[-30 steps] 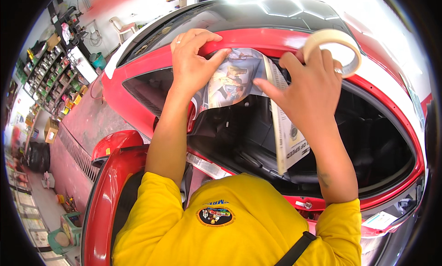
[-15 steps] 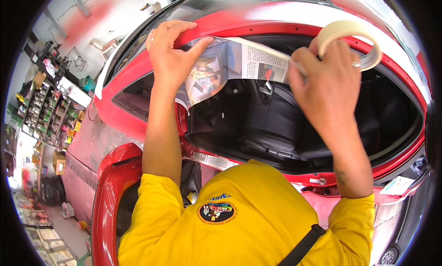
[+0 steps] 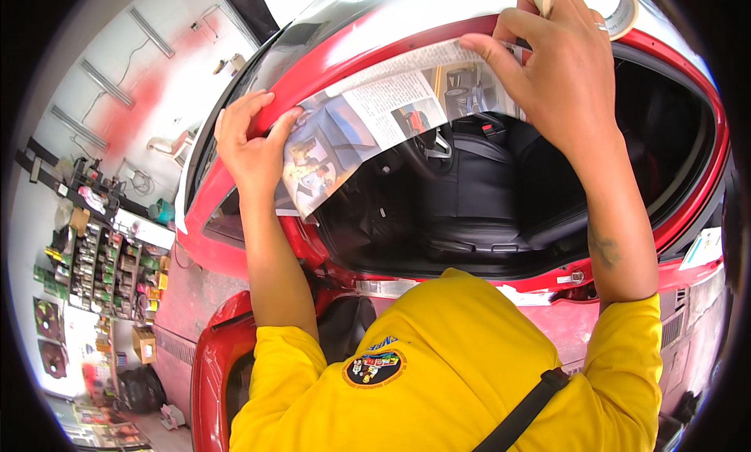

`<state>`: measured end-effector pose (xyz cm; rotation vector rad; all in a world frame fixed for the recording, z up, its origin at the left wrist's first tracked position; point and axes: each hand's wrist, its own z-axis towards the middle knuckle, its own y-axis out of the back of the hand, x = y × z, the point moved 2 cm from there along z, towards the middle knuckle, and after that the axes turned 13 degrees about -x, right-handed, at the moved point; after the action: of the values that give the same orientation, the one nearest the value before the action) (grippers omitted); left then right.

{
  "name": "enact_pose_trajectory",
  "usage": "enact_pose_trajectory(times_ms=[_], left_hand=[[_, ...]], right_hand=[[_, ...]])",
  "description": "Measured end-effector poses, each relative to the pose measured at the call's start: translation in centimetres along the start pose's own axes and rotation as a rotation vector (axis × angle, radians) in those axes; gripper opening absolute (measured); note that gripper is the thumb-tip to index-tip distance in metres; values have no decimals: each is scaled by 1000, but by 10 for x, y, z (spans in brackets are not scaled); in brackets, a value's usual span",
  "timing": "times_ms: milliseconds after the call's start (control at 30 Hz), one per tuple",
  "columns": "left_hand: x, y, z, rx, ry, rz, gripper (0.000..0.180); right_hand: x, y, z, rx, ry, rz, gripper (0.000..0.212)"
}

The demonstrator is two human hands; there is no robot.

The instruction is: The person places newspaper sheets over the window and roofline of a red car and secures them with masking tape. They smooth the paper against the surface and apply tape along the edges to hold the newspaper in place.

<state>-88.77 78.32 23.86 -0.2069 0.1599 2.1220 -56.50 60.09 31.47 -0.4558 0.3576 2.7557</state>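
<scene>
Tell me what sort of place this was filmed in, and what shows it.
Probably a car paint workshop: newspaper is held along the frame of a red car, and crowded shelves stand near a wall hazed with red.

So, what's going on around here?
A person in a yellow T-shirt is beside a red car with its red door open. A printed newspaper strip runs along the red door frame. The bare left hand touches the frame, its thumb over the strip's left end; the bare right hand is at the other end, with a round cream tape roll at its fingers.
</scene>
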Motion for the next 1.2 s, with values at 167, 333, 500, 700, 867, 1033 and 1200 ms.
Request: enact_pose_trajectory(times_ms=[167,333,500,700,867,1033,1200], left_hand=[[-9,-2,2,22,22,-4,40],[-18,-7,3,17,-34,-8,39],[-40,-19,13,23,-104,50,41],[-47,-24,17,18,-153,50,44],[-56,-31,20,9,-155,21,45],[-62,-43,28,-23,-224,9,49],[-65,-45,31,-9,-249,32,51]], right_hand=[[-8,-7,9,-256,-110,319,33],[-4,-12,14,-379,-96,293,30],[-2,-18,7,-343,-168,310,30],[-7,-7,8,-195,-142,304,27],[-13,-24,3,-414,-127,333,35],[-10,-25,5,-444,-140,331,32],[-10,-25,2,-442,-153,331,30]])
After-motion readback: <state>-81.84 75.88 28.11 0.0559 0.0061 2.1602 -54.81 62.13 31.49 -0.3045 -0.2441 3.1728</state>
